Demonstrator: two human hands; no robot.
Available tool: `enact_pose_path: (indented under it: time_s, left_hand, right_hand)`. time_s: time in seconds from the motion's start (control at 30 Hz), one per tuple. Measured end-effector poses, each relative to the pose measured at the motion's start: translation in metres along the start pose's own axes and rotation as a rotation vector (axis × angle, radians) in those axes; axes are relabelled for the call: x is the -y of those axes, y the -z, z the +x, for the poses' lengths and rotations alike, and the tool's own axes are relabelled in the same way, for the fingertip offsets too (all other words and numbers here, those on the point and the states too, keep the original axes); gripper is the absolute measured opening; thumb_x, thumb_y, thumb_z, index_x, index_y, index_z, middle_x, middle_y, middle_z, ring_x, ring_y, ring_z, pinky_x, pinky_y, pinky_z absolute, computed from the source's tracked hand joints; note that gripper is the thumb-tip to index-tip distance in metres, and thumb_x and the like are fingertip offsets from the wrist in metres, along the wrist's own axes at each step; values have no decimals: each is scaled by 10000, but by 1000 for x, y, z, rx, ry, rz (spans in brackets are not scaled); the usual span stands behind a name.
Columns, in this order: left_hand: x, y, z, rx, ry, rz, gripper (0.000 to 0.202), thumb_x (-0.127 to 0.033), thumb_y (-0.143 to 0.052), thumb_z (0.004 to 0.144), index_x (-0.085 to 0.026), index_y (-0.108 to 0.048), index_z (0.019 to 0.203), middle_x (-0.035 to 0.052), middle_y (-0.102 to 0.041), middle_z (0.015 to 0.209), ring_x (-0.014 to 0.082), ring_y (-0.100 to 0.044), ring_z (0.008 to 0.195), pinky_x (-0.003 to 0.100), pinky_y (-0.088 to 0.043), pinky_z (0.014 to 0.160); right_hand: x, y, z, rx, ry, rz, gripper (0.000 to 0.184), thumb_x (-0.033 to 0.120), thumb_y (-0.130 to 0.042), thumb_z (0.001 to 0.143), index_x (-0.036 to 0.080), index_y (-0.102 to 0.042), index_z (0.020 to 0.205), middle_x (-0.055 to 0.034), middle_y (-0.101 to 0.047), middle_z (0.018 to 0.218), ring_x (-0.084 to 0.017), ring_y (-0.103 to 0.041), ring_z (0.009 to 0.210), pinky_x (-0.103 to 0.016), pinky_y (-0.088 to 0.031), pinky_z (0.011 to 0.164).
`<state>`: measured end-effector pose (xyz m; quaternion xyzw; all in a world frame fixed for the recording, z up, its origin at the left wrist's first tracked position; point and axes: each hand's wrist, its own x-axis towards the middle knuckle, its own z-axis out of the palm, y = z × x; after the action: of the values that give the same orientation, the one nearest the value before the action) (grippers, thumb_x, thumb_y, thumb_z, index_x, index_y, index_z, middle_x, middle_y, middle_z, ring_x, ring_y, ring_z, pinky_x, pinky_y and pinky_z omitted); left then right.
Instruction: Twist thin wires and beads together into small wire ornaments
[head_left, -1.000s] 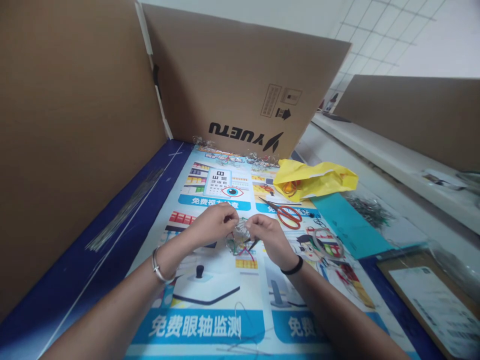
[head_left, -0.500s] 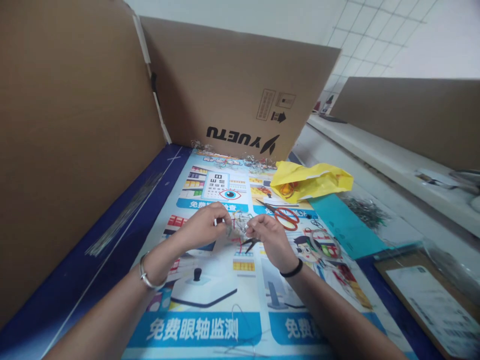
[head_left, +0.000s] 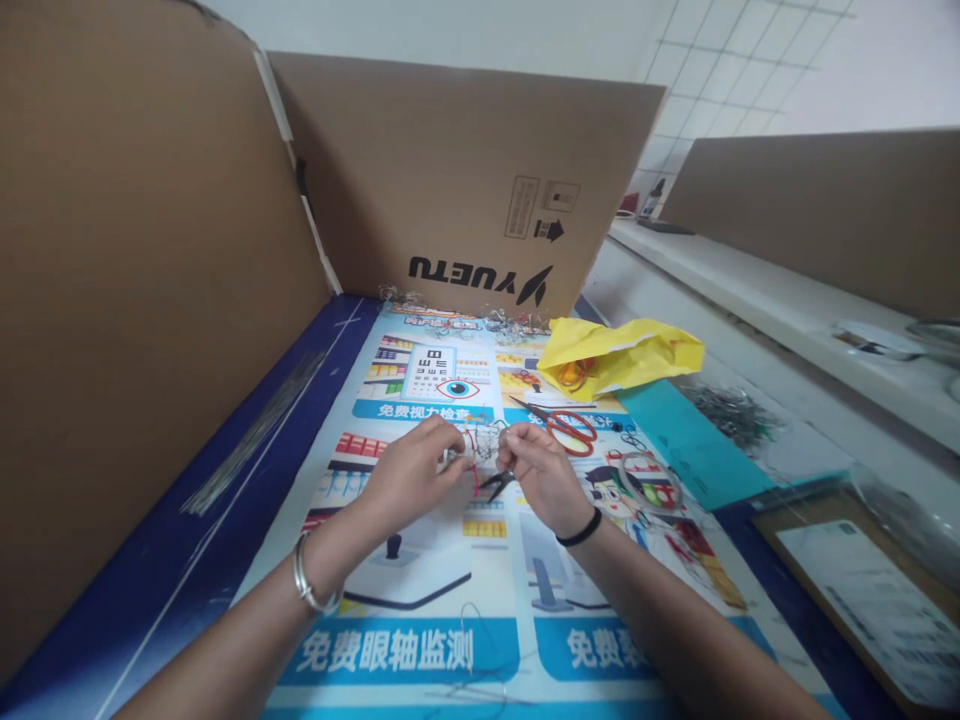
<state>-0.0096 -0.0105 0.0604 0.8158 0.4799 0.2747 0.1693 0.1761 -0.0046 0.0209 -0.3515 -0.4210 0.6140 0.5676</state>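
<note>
My left hand (head_left: 415,469) and my right hand (head_left: 536,468) meet above the printed poster (head_left: 420,600), both with fingers pinched. Between them they hold a small tangle of thin wire with red thread (head_left: 480,447). A dark pointed tool (head_left: 496,485), perhaps small pliers, sticks out under my right hand. My left wrist wears a silver bangle and my right wrist a black band.
Red-handled scissors (head_left: 568,428) lie just beyond my right hand, with a yellow bag (head_left: 622,355) behind them. A bundle of straight wires (head_left: 255,435) lies along the left cardboard wall (head_left: 135,280). Wire scraps (head_left: 731,412) and a framed sheet (head_left: 862,590) sit at right.
My hands have stayed together on the wire piece, turning it slightly; the view has shifted a little down and left.
</note>
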Motion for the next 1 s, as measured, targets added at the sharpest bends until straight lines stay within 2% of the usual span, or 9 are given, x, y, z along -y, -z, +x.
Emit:
enact_pose_path:
  time_s: [0.1, 0.3, 0.6, 0.73, 1.0]
  left_hand:
    - [0, -1, -2, 0, -4, 2, 71, -235, -527, 804, -202, -571, 850, 11, -578, 848, 149, -534, 758, 264, -424, 665]
    - [4, -3, -1, 12, -37, -3, 148, -228, -505, 820, -212, -629, 900, 30, -595, 870, 172, -557, 861, 283, -442, 730]
    - [6, -3, 0, 57, 4, 16, 198, -251, -489, 835, -224, -664, 923, 32, -595, 860, 162, -559, 809, 276, -446, 714]
    - [7, -4, 1, 70, -19, 2, 205, -234, -475, 842, -219, -673, 895, 32, -602, 856, 171, -553, 853, 289, -441, 747]
    - [12, -8, 1, 73, -2, -48, 220, -193, -468, 837, -217, -679, 897, 23, -602, 824, 161, -552, 821, 282, -438, 733]
  right_hand:
    - [1, -1, -1, -15, -1, -14, 108, 268, -649, 702, 188, -576, 701, 24, -523, 600, -116, -492, 566, -256, -418, 583]
    - [4, -4, -3, -12, 10, -49, 134, 274, -652, 723, 178, -569, 680, 35, -512, 569, -104, -492, 555, -240, -393, 577]
    - [0, -1, -3, -33, 13, -195, 181, 337, -703, 697, 173, -627, 710, 49, -502, 511, -80, -436, 463, -215, -345, 468]
    - [0, -2, -3, -36, 8, -222, 176, 333, -713, 691, 175, -638, 709, 47, -511, 527, -77, -431, 467, -214, -345, 467]
    - [2, -3, -3, -5, -5, -257, 169, 336, -705, 698, 177, -649, 717, 41, -537, 537, -84, -458, 491, -218, -364, 490]
